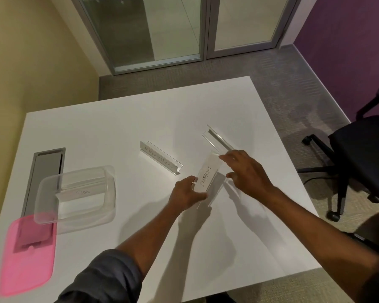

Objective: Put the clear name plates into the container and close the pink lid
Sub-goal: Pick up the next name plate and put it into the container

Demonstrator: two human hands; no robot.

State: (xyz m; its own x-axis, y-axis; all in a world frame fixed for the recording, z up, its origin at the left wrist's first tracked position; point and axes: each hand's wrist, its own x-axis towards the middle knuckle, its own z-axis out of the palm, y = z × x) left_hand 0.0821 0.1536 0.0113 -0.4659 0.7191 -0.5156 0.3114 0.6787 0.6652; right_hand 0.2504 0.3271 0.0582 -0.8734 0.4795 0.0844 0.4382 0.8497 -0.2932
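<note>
Container (pixel 74 193) stood open at the table's (pixel 140 119) left side; taken as the landmark. One name plate (pixel 79 194) already lay inside it, faint writing on its card. Pink lid (pixel 26 256) lay flat just in front of the container, touching or slightly under its near corner, over a grey cable hatch (pixel 46 171) in the tabletop. Lid not yet on.

Well to the right of the container, the left hand (pixel 185 194) pinched the near end of a plate with a card reading "ELEPHANT" (pixel 206 179), thumb and fingers closed on it. Right hand (pixel 247 171) sat at the plate's far end, fingers spread and touching its edge; whether it actually gripped could not be told.

Two more plates lay outside: one (pixel 161 158) between the container and the hands, another (pixel 218 139) beyond the right hand, farthest from the container.

Judgement: roughly a quarter done. One plate stowed, one in hand, two waiting, then the lid.
</note>
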